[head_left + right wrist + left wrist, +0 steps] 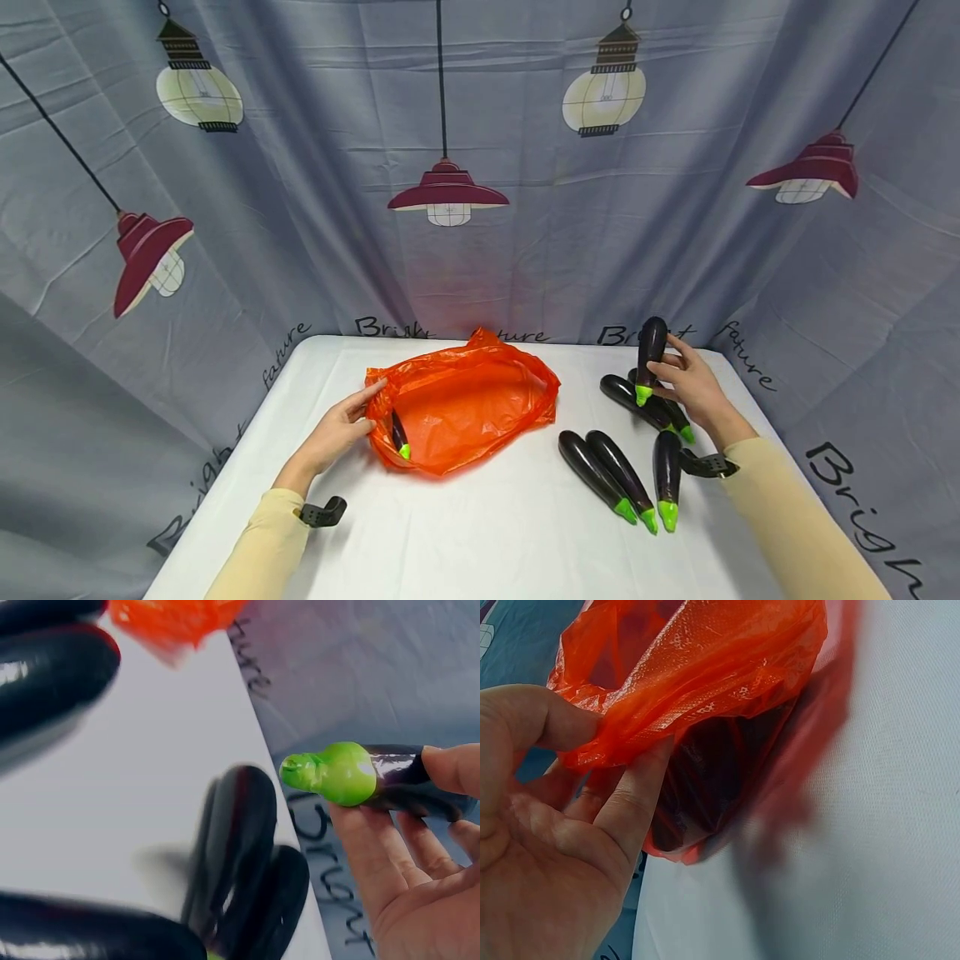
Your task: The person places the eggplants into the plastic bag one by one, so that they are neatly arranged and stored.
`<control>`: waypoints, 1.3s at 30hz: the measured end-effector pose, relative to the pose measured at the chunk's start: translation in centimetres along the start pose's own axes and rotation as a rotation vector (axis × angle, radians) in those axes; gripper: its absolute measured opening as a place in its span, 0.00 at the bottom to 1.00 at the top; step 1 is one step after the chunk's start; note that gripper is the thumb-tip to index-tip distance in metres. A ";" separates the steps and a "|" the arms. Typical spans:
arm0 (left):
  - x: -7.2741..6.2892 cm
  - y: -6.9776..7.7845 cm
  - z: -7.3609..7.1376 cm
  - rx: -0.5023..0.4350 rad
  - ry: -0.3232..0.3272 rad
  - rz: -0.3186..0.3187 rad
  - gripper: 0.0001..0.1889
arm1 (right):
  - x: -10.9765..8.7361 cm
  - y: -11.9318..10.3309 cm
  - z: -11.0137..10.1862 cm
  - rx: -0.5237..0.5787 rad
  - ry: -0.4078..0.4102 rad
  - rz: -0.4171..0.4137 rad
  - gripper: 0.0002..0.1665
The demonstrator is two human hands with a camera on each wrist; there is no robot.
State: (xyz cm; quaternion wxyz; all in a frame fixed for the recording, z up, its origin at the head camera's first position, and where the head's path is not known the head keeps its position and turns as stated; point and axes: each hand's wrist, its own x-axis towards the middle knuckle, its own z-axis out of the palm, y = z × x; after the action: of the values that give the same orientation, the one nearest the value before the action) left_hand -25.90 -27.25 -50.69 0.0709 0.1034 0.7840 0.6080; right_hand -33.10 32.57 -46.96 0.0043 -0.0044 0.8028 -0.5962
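Observation:
An orange-red plastic bag (468, 400) lies on the white table with its mouth spread wide. My left hand (333, 437) pinches the left edge of the bag's rim between thumb and fingers; the left wrist view shows the film (705, 682) bunched there. Inside the bag an eggplant with a green stem (401, 435) shows at the left, partly covered by the rim. My right hand (693, 383) holds another eggplant (651, 354) above the pile at the back right, its green cap (349, 774) free of the fingers. Two eggplants (630, 392) lie crossed beneath it.
Closer to the front, two eggplants (600, 471) lie side by side, and a single one (667, 475) lies to their right, near my right wrist strap (707, 464). The white table (465, 542) ends at the back against a grey-blue curtain (480, 275) printed with lamps.

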 end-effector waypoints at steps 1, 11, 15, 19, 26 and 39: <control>0.0 0.0 0.0 0.001 -0.003 0.003 0.38 | 0.0 -0.2 0.3 0.014 -0.009 0.000 0.53; 0.2 -0.1 0.2 -0.016 -0.021 0.019 0.37 | -0.5 -1.6 2.7 0.111 -0.104 -0.023 0.54; 0.2 0.0 0.2 0.020 -0.008 0.011 0.38 | -0.8 -2.1 3.7 0.112 -0.143 -0.032 0.54; 0.2 0.1 0.1 0.068 0.004 -0.003 0.39 | -0.9 -2.5 4.8 0.123 -0.178 -0.037 0.54; 0.3 0.0 0.0 0.101 0.021 -0.006 0.39 | -1.1 -3.1 6.6 0.200 -0.230 -0.019 0.53; 0.2 0.4 0.1 0.109 0.021 0.001 0.40 | -1.5 -3.8 10.1 0.270 -0.327 -0.022 0.51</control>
State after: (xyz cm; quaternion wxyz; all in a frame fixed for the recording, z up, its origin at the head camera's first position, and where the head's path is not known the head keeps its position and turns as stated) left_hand -26.04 -26.99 -50.37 0.0567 0.1013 0.8167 0.5653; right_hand -31.51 21.82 -46.25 0.1284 -0.1094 0.7043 -0.6896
